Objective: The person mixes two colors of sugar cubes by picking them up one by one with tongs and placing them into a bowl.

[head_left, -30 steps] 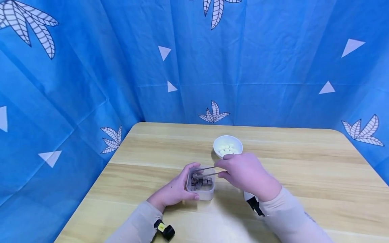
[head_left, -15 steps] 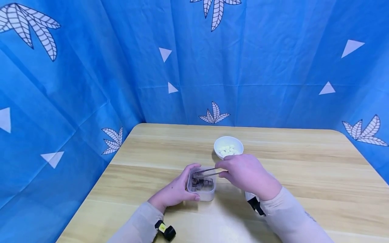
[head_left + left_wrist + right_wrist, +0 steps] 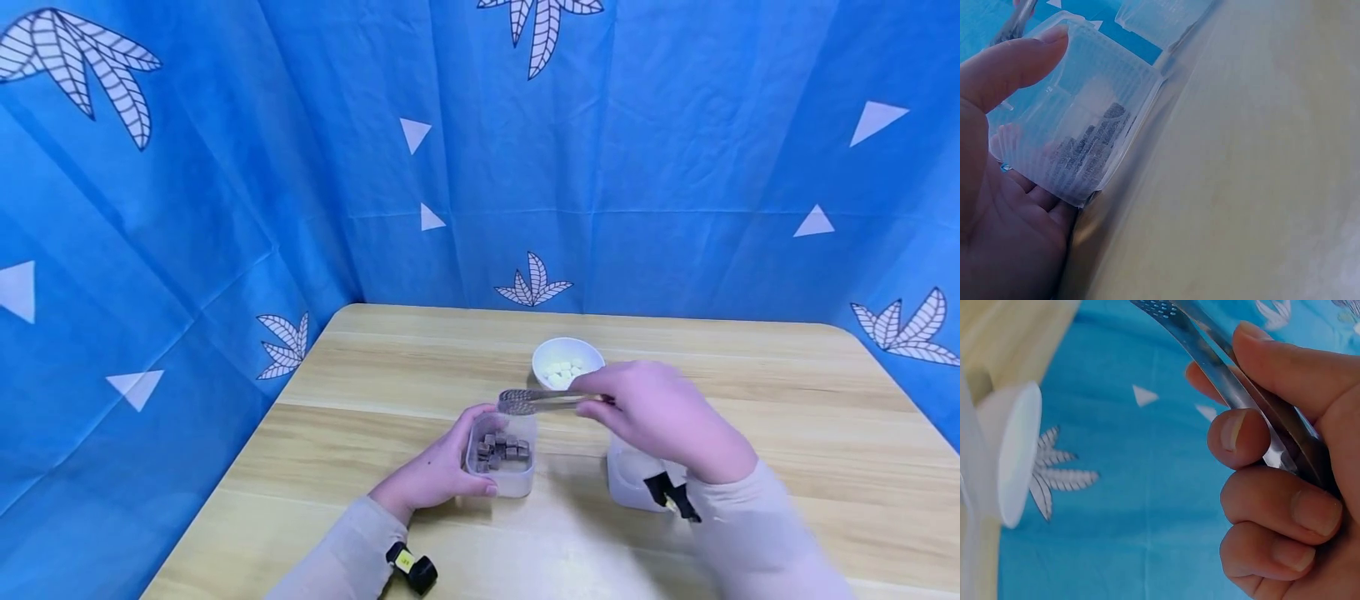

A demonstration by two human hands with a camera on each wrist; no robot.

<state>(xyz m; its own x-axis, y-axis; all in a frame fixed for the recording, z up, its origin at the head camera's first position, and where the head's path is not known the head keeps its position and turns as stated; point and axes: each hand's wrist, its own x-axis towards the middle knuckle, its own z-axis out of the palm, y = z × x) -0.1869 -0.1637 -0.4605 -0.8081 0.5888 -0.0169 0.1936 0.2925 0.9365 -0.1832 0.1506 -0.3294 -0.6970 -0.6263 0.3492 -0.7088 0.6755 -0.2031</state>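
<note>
My left hand (image 3: pixel 444 471) grips a clear plastic container (image 3: pixel 512 483) from its left side, thumb at the near rim and fingers round the far side. Several dark brown cubes (image 3: pixel 501 450) lie at its bottom; through the wall in the left wrist view the cubes (image 3: pixel 1088 147) look stacked to one side. Above the far rim, my right hand (image 3: pixel 667 417) holds metal tongs (image 3: pixel 536 400) with perforated ends pointing left. In the right wrist view the thumb and curled fingers wrap the arms of the tongs (image 3: pixel 1222 378). Whether anything sits between the tips I cannot tell.
Behind the tongs stands a white bowl (image 3: pixel 567 343) of small white pieces (image 3: pixel 558 372). A second clear plastic container (image 3: pixel 630 479) is under the right forearm, partly hidden by it. The wooden table (image 3: pixel 787 417) ends at a blue patterned curtain (image 3: pixel 675 167).
The tongs have risen out of the container as my right hand moved right and up, uncovering more of the second container. My left hand keeps its grip in place.
</note>
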